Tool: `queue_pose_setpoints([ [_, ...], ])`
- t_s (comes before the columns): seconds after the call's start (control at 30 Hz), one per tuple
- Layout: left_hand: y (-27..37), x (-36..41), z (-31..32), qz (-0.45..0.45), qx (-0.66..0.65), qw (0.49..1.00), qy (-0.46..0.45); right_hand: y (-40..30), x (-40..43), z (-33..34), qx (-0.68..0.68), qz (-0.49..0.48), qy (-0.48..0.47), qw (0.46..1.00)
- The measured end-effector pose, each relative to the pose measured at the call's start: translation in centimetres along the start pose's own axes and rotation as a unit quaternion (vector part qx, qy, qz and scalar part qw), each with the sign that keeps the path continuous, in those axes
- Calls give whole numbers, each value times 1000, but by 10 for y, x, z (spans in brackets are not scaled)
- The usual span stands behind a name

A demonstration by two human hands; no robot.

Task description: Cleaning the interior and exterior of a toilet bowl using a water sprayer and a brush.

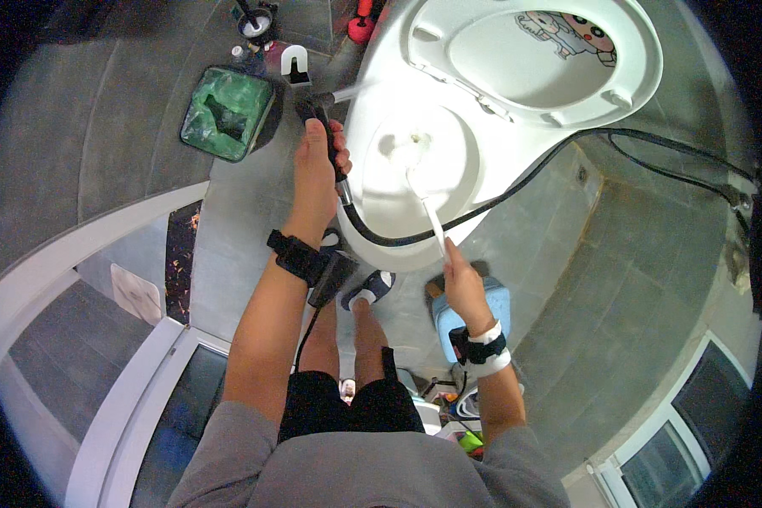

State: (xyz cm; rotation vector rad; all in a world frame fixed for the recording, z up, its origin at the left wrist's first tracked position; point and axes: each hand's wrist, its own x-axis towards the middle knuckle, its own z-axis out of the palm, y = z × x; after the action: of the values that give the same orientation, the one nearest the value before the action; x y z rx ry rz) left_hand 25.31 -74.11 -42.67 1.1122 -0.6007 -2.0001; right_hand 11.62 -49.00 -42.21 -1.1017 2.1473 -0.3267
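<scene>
My left hand (317, 171) grips the handle of a black hand-held sprayer (321, 109), its head at the left side of a white toilet (381, 82). A pale jet of water (350, 94) leaves the nozzle toward the toilet's rim. From the handle, a black hose (381, 240) curves over the front of the bowl and off to the right. My right hand (467, 286) is closed around a white toilet brush (433, 216). Its handle passes beside the hose, and its far end is down in the bowl (467, 149), where glare blurs it. The toilet seat (432, 54) is raised.
A bin with a green liner (257, 82) stands left of the toilet. Near it are a white holder (294, 60), a red plunger (360, 30) and a dark cup (255, 26). A light blue container (498, 305) lies below my right hand. A framed door (146, 394) is lower left.
</scene>
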Motion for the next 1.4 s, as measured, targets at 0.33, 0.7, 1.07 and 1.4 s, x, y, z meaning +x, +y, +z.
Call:
queue_pose_setpoints([
  [0.33, -17, -6, 0, -28, -63, 997, -46, -23, 105, -11, -94, -32, 116, 988],
  [0.7, -24, -20, 11, -58, -23, 996, -65, 96, 62, -87, -213, 165, 156, 950],
  [1.07, -37, -26, 22, -58, -32, 994, -88, 81, 81, -107, -127, 136, 129, 974],
  [1.4, -65, -53, 40, -101, -11, 991, -85, 102, 58, -67, -118, 144, 171, 968],
])
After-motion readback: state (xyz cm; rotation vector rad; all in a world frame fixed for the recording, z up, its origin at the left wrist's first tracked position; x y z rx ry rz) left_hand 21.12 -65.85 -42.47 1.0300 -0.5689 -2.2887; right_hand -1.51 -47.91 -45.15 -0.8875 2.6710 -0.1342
